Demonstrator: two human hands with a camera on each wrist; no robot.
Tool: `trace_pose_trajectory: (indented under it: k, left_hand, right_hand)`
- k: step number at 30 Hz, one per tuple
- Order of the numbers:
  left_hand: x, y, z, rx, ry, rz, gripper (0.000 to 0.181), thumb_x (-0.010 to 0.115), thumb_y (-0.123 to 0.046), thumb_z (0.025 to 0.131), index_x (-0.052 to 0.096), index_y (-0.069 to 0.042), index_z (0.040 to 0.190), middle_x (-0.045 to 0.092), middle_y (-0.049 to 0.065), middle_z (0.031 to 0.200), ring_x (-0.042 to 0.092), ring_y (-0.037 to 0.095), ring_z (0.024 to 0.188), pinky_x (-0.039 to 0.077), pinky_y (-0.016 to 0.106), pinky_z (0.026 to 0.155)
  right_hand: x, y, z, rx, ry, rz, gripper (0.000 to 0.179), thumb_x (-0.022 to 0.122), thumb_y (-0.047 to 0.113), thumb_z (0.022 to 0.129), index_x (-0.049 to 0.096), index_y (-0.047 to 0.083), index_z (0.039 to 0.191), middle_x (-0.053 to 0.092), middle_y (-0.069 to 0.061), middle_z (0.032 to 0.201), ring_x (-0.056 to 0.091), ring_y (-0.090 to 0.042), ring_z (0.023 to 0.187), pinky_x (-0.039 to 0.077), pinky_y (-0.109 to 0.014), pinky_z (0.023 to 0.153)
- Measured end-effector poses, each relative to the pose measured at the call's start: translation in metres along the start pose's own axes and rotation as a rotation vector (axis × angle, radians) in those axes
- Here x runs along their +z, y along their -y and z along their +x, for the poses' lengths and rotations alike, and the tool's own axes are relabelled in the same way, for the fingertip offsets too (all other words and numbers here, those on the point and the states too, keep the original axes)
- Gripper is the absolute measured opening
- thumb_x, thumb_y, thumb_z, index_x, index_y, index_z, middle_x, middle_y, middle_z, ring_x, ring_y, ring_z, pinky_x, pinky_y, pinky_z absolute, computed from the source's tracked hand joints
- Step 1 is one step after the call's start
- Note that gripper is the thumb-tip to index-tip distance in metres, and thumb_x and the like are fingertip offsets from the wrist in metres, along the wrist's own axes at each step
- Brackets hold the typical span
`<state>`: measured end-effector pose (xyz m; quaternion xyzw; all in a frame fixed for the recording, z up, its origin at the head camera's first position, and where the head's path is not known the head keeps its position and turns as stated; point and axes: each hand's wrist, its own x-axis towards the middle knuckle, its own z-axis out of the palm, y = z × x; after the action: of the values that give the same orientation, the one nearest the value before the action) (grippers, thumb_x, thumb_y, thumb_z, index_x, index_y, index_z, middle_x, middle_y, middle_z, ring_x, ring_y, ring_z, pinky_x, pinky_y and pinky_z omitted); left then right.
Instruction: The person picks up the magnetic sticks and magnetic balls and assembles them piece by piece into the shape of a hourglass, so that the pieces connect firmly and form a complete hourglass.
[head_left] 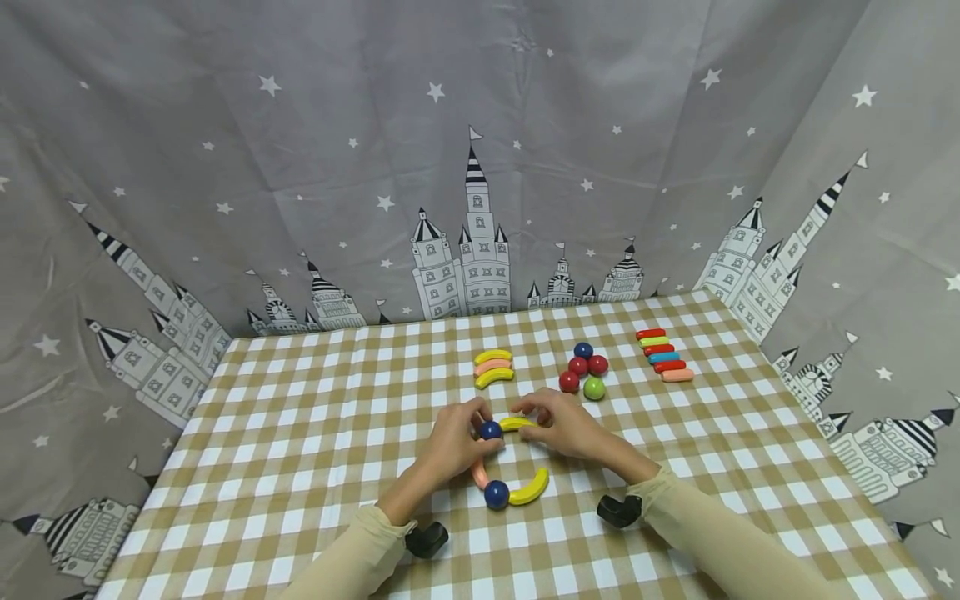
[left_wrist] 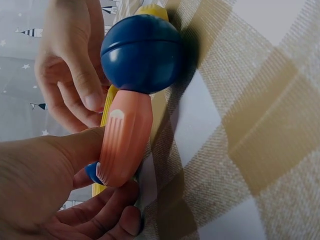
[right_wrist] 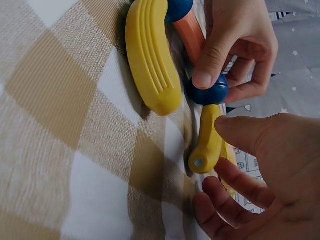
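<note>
My left hand (head_left: 456, 435) pinches the far blue ball (head_left: 491, 430) between thumb and fingers. A yellow curved stick (head_left: 516, 423) extends rightward from that ball, with a small metal dot on its free end (right_wrist: 198, 163). The thumb and fingers of my right hand (head_left: 564, 425) grip this stick near its free end. A salmon curved stick (left_wrist: 127, 135) links the far ball to the near blue ball (head_left: 497, 494). From the near ball a second yellow curved stick (head_left: 529, 488) bends away to the right. Together the pieces form a ring with a gap on its right side.
Behind the hands lie two yellow curved sticks (head_left: 495, 378) and a salmon one (head_left: 492, 366). Red, blue and green balls (head_left: 594, 388) cluster right of them. Several short straight sticks (head_left: 664, 357) form a column farther right. A checked cloth (head_left: 300, 433) covers the table; a grey curtain (head_left: 300, 167) hangs behind.
</note>
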<state>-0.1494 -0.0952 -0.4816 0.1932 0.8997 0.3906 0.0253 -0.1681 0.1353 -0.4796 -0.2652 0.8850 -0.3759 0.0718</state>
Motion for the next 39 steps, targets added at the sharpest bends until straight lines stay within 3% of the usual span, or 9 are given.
trace_pose_trajectory:
  k: [6, 10, 18, 22, 28, 33, 39]
  left_hand:
    - [0.000, 0.000, 0.000, 0.001, 0.002, 0.009, 0.027, 0.088, -0.016, 0.081, 0.065, -0.011, 0.094, 0.066, 0.001, 0.084, 0.058, 0.016, 0.076, 0.045, 0.025, 0.063]
    - [0.000, 0.000, 0.001, -0.010, 0.008, 0.011, 0.028, 0.088, -0.017, 0.082, 0.065, -0.011, 0.095, 0.066, 0.000, 0.085, 0.056, 0.014, 0.076, 0.045, 0.025, 0.064]
    - [0.001, 0.000, 0.001, -0.028, 0.018, -0.012, 0.028, 0.088, -0.018, 0.082, 0.065, -0.011, 0.096, 0.065, 0.000, 0.087, 0.056, 0.016, 0.079, 0.046, 0.026, 0.066]
    - [0.002, 0.001, 0.001, -0.033, 0.006, -0.016, 0.029, 0.089, -0.017, 0.081, 0.064, -0.011, 0.094, 0.064, -0.001, 0.086, 0.057, 0.017, 0.079, 0.046, 0.026, 0.065]
    - [0.002, 0.001, -0.001, -0.038, -0.016, -0.008, 0.030, 0.089, -0.016, 0.081, 0.061, -0.011, 0.091, 0.059, 0.000, 0.081, 0.052, 0.016, 0.075, 0.041, 0.024, 0.062]
    - [0.002, -0.001, -0.003, -0.075, -0.023, 0.025, 0.031, 0.089, -0.017, 0.081, 0.060, -0.010, 0.090, 0.056, 0.001, 0.081, 0.048, 0.015, 0.074, 0.040, 0.025, 0.062]
    - [-0.001, -0.003, -0.005, -0.100, -0.014, 0.055, 0.033, 0.089, -0.020, 0.080, 0.059, -0.009, 0.089, 0.056, 0.003, 0.080, 0.048, 0.015, 0.074, 0.040, 0.026, 0.061]
  right_hand:
    - [-0.014, 0.004, -0.012, -0.037, -0.075, -0.046, 0.031, 0.077, 0.011, 0.092, 0.071, 0.008, 0.122, 0.069, -0.009, 0.117, 0.063, -0.025, 0.093, 0.055, -0.040, 0.081]
    - [-0.023, 0.001, -0.020, -0.026, -0.125, -0.076, 0.031, 0.079, 0.010, 0.091, 0.071, 0.010, 0.121, 0.065, -0.009, 0.117, 0.062, -0.026, 0.094, 0.056, -0.041, 0.081]
    - [-0.037, -0.022, -0.035, -0.111, -0.302, -0.129, 0.033, 0.085, 0.001, 0.083, 0.073, 0.006, 0.114, 0.064, -0.009, 0.119, 0.064, -0.031, 0.101, 0.056, -0.046, 0.082]
    - [-0.043, -0.034, -0.038, -0.055, -0.366, -0.165, 0.036, 0.085, 0.001, 0.082, 0.073, 0.005, 0.116, 0.064, -0.013, 0.119, 0.063, -0.033, 0.103, 0.056, -0.048, 0.085]
    - [-0.049, -0.049, -0.040, 0.102, -0.378, -0.146, 0.042, 0.084, 0.004, 0.085, 0.069, 0.009, 0.124, 0.059, -0.017, 0.122, 0.065, -0.033, 0.094, 0.059, -0.046, 0.081]
    - [-0.053, -0.060, -0.037, 0.121, -0.372, -0.156, 0.043, 0.084, 0.006, 0.085, 0.066, 0.006, 0.124, 0.062, -0.018, 0.121, 0.062, -0.028, 0.087, 0.056, -0.039, 0.077]
    - [-0.052, -0.066, -0.034, 0.171, -0.304, -0.121, 0.041, 0.082, 0.009, 0.087, 0.063, 0.005, 0.123, 0.066, -0.015, 0.115, 0.057, -0.023, 0.083, 0.052, -0.034, 0.075]
